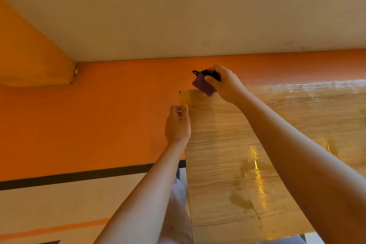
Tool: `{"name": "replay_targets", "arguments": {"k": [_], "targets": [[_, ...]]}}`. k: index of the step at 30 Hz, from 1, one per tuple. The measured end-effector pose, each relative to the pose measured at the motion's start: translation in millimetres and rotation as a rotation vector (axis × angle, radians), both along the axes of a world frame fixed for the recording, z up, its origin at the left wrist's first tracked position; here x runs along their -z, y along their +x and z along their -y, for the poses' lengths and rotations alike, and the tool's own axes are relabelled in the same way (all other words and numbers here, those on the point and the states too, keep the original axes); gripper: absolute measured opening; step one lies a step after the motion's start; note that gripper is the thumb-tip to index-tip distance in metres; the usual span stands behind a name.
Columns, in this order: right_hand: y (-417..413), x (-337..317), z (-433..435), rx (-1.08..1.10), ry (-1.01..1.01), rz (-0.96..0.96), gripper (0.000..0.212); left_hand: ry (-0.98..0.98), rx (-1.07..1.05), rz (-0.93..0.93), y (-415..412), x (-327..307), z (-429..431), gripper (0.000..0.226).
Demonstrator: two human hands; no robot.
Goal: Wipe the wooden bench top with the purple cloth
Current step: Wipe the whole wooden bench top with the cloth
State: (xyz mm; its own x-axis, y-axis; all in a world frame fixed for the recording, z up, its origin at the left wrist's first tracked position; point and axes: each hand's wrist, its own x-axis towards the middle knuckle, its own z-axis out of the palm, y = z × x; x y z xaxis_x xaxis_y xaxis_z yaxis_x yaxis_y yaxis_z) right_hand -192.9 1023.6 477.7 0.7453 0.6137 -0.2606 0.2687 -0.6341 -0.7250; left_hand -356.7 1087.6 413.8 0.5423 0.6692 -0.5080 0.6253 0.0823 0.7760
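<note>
The fingers (212,81) of the right hand (224,83) are curled tightly and clamped on the purple cloth (204,86), which is bunched into a small wad and pressed onto the far left corner of the desk (217,144), just right of the frame's centre. A thin black item (210,73) is caught in the same grip above the cloth; what it is cannot be made out. The fingers (175,109) of the left hand (177,126) are bent together at the desk's left edge, slightly below and left of the cloth, with the thumb laid along the wooden top, so that the edge is held. Both bare forearms are stretched upward from the bottom of the frame, the right one crossing over the desk's surface. The light wood-grain top is seen filling the right half of the frame, and wet, glossy streaks (257,174) are shown on it in the lower right. A piece of white fabric (179,196) is visible between the left forearm and the desk edge. Behind the hands an orange wall (99,115) is spread across the middle of the frame, bordered below by a black stripe (79,176). An orange cushion (29,55) is seen at the upper left.
</note>
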Motion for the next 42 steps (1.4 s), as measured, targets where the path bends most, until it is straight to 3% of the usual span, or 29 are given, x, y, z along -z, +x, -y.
{"name": "replay_targets", "arguments": {"k": [3,6,12,16,19,28,34,37,42], "targets": [[8,7,-21,-0.054,-0.036,0.106,0.024,0.158,-0.019,-0.109,1,10,11,0.048],[4,17,-43,-0.242,-0.166,0.077,0.027,0.289,-0.002,-0.144,0,14,11,0.048],[8,23,-64,-0.430,-0.267,-0.070,0.030,0.347,0.007,-0.185,2,17,11,0.047],[2,27,-83,-0.535,-0.259,-0.089,0.019,0.371,0.027,-0.208,3,16,10,0.045],[10,28,-77,-0.539,-0.252,-0.109,0.006,0.385,0.030,-0.225,2,16,10,0.048],[81,22,29,-0.368,-0.255,-0.177,0.006,0.481,0.023,-0.249,5,12,12,0.049],[41,25,-26,-0.500,-0.146,-0.144,0.010,0.564,0.025,-0.281,6,13,14,0.047],[17,28,-55,-0.575,-0.109,-0.102,0.022,0.594,0.011,-0.347,6,12,14,0.048],[44,26,-22,-0.557,-0.122,-0.099,0.021,0.612,0.005,-0.334,6,15,14,0.048]]}}
